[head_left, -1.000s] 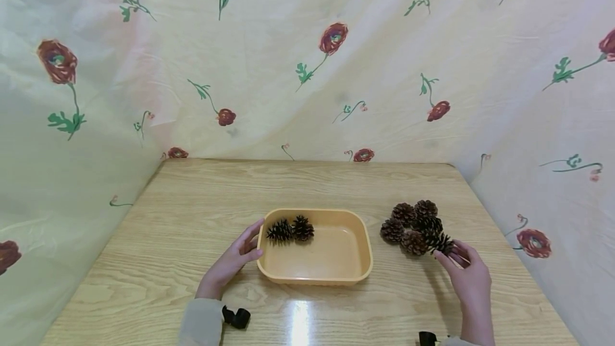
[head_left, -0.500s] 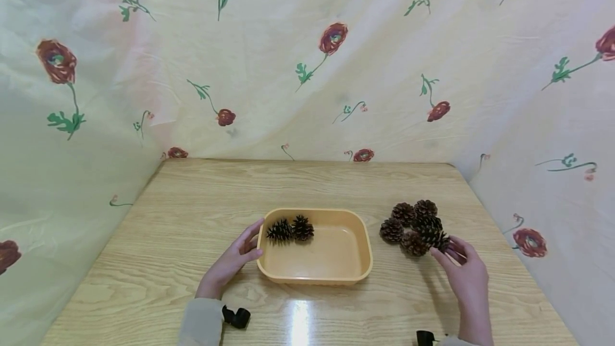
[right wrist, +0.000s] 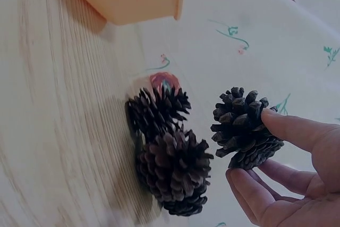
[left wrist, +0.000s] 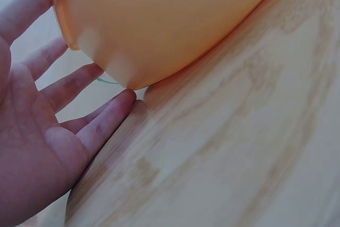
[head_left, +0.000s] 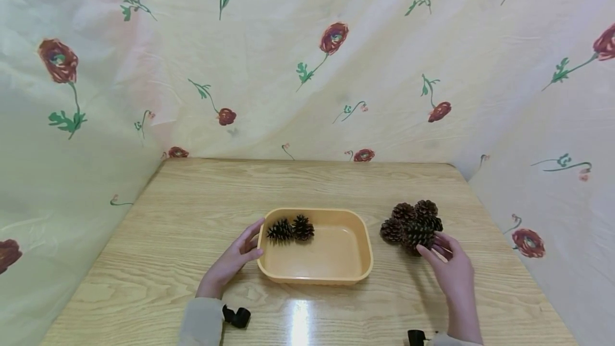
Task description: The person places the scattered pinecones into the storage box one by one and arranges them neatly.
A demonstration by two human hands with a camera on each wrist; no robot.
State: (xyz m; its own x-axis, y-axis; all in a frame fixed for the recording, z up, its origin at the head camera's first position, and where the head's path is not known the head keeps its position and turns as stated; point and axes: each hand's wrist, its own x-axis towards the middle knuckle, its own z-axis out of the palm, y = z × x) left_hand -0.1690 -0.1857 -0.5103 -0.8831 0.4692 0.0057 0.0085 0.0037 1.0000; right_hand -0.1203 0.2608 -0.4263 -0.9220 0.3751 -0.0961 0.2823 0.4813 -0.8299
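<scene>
My right hand (head_left: pixel 451 268) pinches a dark brown pine cone (right wrist: pixel 241 126) between thumb and fingertips. The right wrist view shows this cone raised off the table, apart from the other pine cones (right wrist: pixel 172 163). In the head view it overlaps that cluster. At the left, my left hand (head_left: pixel 233 255) rests its fingers and thumb against the end of a yellow-orange plastic tub (head_left: pixel 317 279). Its fingers are spread and mostly straight along the tub's outer wall (left wrist: pixel 175 25) in the left wrist view. Two pine cones (head_left: pixel 302 228) lie inside the tub's back left corner.
A wood-grain table (head_left: pixel 307 180) carries everything. Flower-patterned cloth (head_left: pixel 269 57) hangs behind it and along both sides. Several cones, including a far one (head_left: pixel 425 209), sit right of the tub. A black wrist device (head_left: pixel 237 316) is on the left sleeve.
My right hand has moved left with the pine cone, from the cluster's right side to over its front. The left hand and the tub have stayed put.
</scene>
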